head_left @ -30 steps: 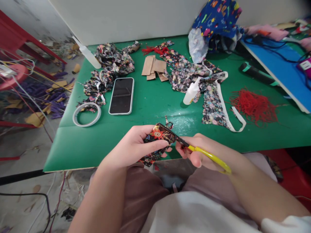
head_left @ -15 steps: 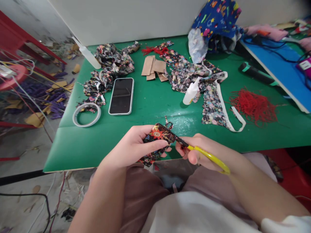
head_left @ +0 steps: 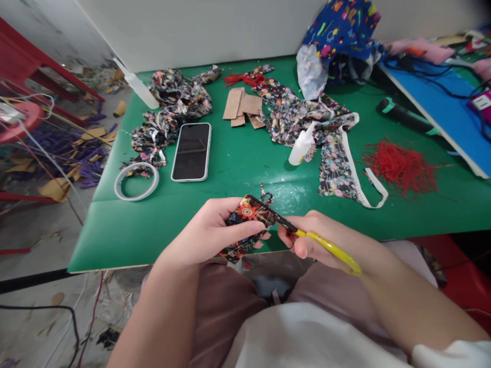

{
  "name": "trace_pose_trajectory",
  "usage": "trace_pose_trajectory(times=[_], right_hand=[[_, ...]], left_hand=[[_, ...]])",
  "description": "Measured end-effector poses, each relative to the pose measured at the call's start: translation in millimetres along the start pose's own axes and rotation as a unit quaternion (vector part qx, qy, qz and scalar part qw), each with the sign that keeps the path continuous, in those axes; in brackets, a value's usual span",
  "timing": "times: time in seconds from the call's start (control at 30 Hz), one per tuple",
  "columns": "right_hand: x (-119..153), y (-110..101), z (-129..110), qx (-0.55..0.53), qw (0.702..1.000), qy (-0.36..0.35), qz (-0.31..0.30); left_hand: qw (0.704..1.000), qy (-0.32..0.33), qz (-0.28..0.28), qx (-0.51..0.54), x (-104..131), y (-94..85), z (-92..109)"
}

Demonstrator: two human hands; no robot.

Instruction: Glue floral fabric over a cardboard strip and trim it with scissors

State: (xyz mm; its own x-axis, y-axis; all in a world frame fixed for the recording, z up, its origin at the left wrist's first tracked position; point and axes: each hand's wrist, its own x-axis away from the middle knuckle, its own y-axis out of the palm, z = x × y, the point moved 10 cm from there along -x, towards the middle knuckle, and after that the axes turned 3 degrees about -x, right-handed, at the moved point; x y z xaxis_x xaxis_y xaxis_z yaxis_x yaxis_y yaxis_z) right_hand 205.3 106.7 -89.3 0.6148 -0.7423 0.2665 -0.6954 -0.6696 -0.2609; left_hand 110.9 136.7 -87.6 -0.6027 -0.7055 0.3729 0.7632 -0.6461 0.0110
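Close to the table's front edge, my left hand (head_left: 217,232) is closed round a piece of dark floral fabric (head_left: 249,211), thumb across its front. My right hand (head_left: 310,232) grips yellow-handled scissors (head_left: 330,249). Their dark blades lie along the fabric's upper edge, pressed nearly together; whether any cloth sits between them I cannot make out. A small curled fabric scrap (head_left: 267,196) lies on the green table just beyond the blades. Part of the cloth hangs below my left hand, and my left fingertips show behind it.
On the green table (head_left: 126,235) lie a phone (head_left: 192,152), a tape roll (head_left: 118,190), cardboard pieces (head_left: 235,104), bunched floral fabric (head_left: 180,92) and red threads (head_left: 401,168). One white bottle (head_left: 300,148) stands mid-table; another bottle (head_left: 141,91) leans at the left edge. A blue board (head_left: 441,102) is at right.
Almost nothing differs. The scissors' yellow handle and my right thumb have shifted very slightly to the left; my left hand and the fabric stay put.
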Motion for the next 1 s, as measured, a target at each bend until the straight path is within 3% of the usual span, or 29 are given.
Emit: trace_pose_trajectory(times=[0.27, 0.63, 1.0], right_hand=[[0, 0, 2, -0.012, 0.999, 0.036, -0.008], [2, 17, 37, -0.176, 0.981, 0.043, -0.062], [0, 4, 9, -0.091, 0.996, 0.003, -0.009]], left_hand=[[1.0, -0.001, 0.004, -0.009, -1, -0.6, -1], [1.0, 0.008, -0.017, 0.015, -1, 4.2, 2], [0.999, 0.03, -0.023, -0.009, -3, 7.4, 4]])
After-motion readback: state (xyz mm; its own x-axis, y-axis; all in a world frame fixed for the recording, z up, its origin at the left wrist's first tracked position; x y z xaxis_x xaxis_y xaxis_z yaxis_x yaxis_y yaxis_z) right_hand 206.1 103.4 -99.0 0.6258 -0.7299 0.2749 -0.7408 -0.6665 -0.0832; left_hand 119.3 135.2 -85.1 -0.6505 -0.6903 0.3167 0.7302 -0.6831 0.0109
